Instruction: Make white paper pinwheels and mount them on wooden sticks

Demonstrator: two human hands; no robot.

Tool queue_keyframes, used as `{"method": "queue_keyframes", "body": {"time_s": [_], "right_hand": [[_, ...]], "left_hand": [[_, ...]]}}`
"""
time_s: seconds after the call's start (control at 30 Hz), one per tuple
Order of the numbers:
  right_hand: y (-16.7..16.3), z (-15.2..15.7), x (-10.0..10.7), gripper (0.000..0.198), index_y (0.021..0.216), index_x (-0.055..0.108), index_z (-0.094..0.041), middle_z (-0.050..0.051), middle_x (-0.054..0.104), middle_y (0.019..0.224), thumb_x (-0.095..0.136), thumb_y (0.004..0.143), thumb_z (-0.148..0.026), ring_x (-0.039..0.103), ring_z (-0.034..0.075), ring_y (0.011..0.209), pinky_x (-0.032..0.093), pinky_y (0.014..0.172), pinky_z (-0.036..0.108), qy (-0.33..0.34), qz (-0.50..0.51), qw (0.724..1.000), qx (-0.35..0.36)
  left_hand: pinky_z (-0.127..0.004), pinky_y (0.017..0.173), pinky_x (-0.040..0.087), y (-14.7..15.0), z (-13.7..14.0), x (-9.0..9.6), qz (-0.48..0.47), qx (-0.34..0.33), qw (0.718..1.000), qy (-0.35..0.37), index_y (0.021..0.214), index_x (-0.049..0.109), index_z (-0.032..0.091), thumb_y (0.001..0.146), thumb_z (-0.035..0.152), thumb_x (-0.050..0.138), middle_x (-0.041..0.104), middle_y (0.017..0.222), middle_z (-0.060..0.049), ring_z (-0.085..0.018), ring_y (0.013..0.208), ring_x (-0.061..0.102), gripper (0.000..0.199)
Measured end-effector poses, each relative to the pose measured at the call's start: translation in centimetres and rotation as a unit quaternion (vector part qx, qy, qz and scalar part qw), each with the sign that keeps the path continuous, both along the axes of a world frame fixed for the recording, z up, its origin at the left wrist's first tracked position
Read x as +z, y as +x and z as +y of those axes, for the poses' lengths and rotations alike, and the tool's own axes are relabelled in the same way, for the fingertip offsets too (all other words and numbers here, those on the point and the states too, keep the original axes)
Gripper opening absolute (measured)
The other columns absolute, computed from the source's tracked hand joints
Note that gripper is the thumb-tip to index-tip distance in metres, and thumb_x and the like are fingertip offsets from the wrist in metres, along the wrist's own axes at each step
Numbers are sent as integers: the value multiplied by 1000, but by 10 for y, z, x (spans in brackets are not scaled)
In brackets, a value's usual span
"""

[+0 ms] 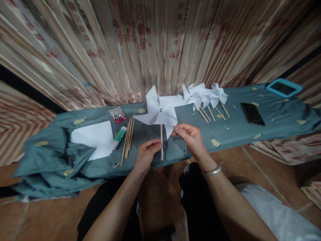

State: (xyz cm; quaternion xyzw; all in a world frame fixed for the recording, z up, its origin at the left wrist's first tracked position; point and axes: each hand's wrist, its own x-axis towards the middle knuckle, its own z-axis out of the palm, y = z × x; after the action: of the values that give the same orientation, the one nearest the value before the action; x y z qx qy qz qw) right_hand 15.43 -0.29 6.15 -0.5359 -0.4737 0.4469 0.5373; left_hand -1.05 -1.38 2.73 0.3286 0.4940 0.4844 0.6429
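A white paper pinwheel [164, 115] with a silver pin at its centre stands upright on a wooden stick [162, 132] above the cloth. My left hand [147, 150] pinches the lower part of that stick between thumb and fingers. At the pinwheel's lower right, my right hand [188, 134] has its fingers closed at the tip of a paper blade. Whether the fingertips grip the paper or only touch it is hard to see. Several more white pinwheels [200, 93] on sticks lie together behind, to the right.
On the green-grey cloth [235, 135] lie white paper sheets [94, 134], a glue stick [119, 137], several wooden sticks [128, 139] and a small box of pins [118, 115]. A phone [252, 114] and a blue-framed tablet [284, 88] lie right. A curtain [150, 43] hangs behind.
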Motion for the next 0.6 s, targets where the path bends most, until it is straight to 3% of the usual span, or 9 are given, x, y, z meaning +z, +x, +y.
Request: {"method": "queue_keyframes", "body": {"time_s": [0.6], "right_hand": [[-18, -2, -1, 40, 64, 66, -19, 2, 70, 60, 75, 62, -58, 62, 13, 56, 51, 60, 26, -20, 46, 998, 32]], "left_hand": [[-28, 76, 47, 1, -1, -1, -26, 4, 1000, -8, 68, 76, 20, 43, 29, 87, 73, 71, -1, -13, 67, 61, 29]]}}
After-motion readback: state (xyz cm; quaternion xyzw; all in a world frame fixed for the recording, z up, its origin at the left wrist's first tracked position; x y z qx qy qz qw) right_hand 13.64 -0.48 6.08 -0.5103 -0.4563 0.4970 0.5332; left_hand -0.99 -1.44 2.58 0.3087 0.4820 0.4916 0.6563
